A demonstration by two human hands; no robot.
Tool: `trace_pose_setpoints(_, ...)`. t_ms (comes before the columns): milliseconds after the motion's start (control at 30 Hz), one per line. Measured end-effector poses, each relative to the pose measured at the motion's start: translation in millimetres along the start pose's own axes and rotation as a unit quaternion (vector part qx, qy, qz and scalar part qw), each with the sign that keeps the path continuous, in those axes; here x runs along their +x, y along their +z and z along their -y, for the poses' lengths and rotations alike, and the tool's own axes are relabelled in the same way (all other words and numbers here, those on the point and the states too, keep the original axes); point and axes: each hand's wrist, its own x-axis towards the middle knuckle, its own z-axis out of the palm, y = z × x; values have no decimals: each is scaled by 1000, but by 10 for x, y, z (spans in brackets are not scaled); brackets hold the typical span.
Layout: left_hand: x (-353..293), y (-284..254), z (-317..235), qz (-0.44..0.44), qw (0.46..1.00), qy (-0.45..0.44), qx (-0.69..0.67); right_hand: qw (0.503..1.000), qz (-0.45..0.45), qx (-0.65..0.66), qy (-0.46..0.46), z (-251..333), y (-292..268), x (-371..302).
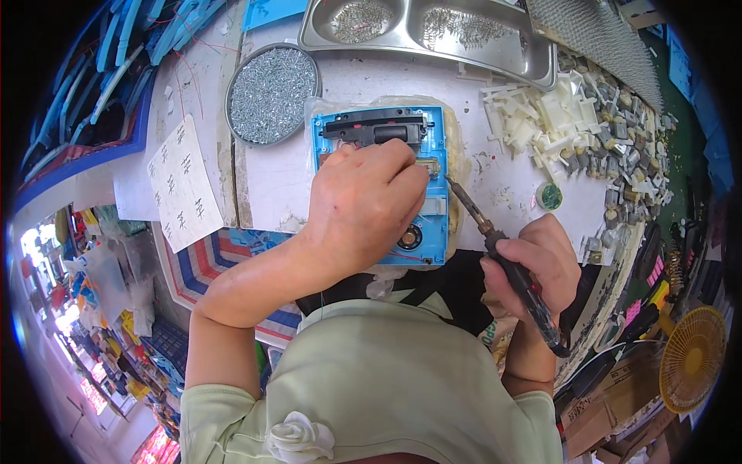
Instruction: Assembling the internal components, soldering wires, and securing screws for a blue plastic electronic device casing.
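Observation:
An open blue plastic housing lies on the worktable in front of me. It holds a black mechanism along its far side, a small board and a round speaker-like part. My left hand is over the housing with its fingers curled and pressed together; whatever they pinch is hidden beneath the hand. In my right hand is a soldering iron, gripped by its black handle. Its tip points toward the housing's right edge, close to the small board.
A round dish of small metal screws stands at the far left. Behind is a steel tray with small metal parts. White plastic pieces and small motors lie heaped right, near a green-filled round tin. Blue parts fill the upper left.

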Motion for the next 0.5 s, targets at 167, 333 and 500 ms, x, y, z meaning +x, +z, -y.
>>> trace_pose_setpoints(167,-22,-34,-18,-9,1000,-5,3,1000,0,3,-6,6,0,2)
trace_pose_setpoints(333,-187,-444,299,-48,995,-17,-83,1000,-17,-9,9,-4,-85,-49)
trace_pose_setpoints(500,-197,-422,433,30,990,92,-101,1000,-13,-16,8,-29,-42,-13)
